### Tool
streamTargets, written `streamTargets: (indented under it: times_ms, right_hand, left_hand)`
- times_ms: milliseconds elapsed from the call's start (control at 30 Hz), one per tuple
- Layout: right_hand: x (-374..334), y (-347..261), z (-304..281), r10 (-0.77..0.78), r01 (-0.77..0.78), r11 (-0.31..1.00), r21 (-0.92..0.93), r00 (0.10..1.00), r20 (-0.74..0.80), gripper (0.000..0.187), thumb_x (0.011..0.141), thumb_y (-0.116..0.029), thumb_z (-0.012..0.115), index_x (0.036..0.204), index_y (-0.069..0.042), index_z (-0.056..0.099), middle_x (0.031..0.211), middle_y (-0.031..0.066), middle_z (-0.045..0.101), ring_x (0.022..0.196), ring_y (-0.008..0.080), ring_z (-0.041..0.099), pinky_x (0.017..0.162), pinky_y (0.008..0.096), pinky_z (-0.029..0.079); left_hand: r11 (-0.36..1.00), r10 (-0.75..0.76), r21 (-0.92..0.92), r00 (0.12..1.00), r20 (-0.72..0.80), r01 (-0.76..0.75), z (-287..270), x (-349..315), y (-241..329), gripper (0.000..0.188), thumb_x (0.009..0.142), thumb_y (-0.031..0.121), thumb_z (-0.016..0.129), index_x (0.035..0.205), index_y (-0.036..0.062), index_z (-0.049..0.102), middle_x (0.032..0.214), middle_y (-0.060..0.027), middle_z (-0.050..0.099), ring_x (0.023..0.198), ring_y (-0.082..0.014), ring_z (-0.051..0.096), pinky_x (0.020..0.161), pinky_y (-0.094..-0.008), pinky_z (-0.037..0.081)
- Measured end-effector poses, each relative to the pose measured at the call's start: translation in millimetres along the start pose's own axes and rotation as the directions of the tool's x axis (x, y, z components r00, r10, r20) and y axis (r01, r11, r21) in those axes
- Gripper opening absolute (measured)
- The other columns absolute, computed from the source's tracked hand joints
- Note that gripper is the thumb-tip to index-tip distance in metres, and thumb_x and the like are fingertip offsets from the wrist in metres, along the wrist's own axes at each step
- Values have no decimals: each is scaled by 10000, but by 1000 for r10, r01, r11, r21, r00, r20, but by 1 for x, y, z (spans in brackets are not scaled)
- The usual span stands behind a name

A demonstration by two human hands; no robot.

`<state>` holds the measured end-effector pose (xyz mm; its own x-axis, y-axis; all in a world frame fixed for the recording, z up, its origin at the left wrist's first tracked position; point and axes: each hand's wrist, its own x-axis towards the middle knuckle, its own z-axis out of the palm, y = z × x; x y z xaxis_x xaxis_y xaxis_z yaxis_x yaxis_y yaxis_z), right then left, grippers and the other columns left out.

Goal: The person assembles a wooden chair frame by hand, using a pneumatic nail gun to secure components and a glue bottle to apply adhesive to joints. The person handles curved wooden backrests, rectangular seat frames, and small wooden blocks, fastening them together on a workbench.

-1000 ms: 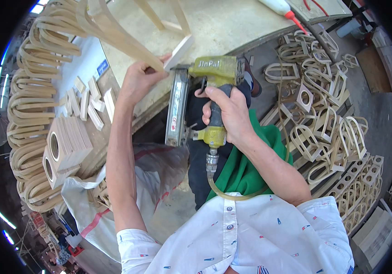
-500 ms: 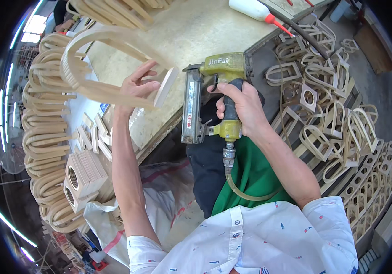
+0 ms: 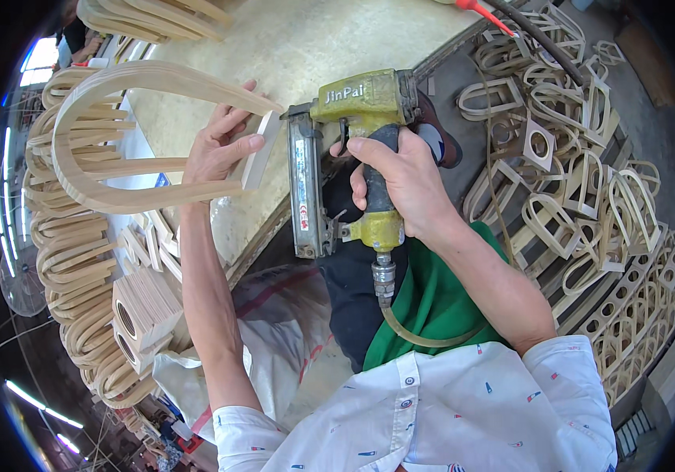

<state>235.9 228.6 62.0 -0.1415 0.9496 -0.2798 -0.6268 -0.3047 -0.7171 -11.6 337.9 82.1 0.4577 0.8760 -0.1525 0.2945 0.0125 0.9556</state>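
Observation:
My left hand (image 3: pixel 223 149) is closed on a bent wooden U-shaped frame (image 3: pixel 78 153), holding it up off the table. A short flat wooden strip (image 3: pixel 260 149) spans the frame's open ends, under my left thumb. My right hand (image 3: pixel 404 177) grips the black handle of a yellow-green pneumatic nail gun (image 3: pixel 365 102), index finger by the trigger. The gun's nose is close to the frame's far end, at the strip's upper corner; whether they touch I cannot tell. A hose (image 3: pixel 424 340) runs from the handle's base toward my lap.
Many U-shaped frames line the left side (image 3: pixel 70 267). Loose strips (image 3: pixel 145 240) and stacked boards with round holes (image 3: pixel 145 307) lie near my left forearm on the worktable (image 3: pixel 306 39). Finished-looking assemblies (image 3: pixel 558 157) pile up on the floor at right. A red-nozzled bottle (image 3: pixel 483 12) is far right.
The frame has moved left and turned, and now hangs steady instead of blurred. The nail gun has shifted slightly left and upward, bringing its nose to the frame's far end.

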Motion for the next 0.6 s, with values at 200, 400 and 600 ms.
streamTargets:
  times_ms: [200,400,600]
  right_hand:
    - [2,1,2,-22,23,999,41,1000,-12,218,894,-110,583,1035,53,547,919,108,615,506,136,555,436,271,461]
    - [2,1,2,-13,13,1000,25,1000,-10,213,901,-103,573,1048,50,551,933,108,618,509,127,554,436,261,464]
    - [1,0,4,-7,7,1000,-15,1000,-1,214,917,-123,571,1041,51,563,899,96,630,535,105,553,452,251,472]
  left_hand:
    - [999,32,-35,999,0,-32,1,1,-2,570,758,71,768,1289,-6,574,1511,-98,337,1359,-252,382,1130,-357,320]
    - [999,20,-30,1000,-1,-20,0,2,-1,570,762,80,762,1293,-2,573,1506,-79,345,1363,-248,376,1129,-353,317]
    - [999,10,-35,1000,-13,-10,0,-1,-2,577,753,92,766,1291,0,579,1469,-46,382,1333,-224,404,1107,-321,328]
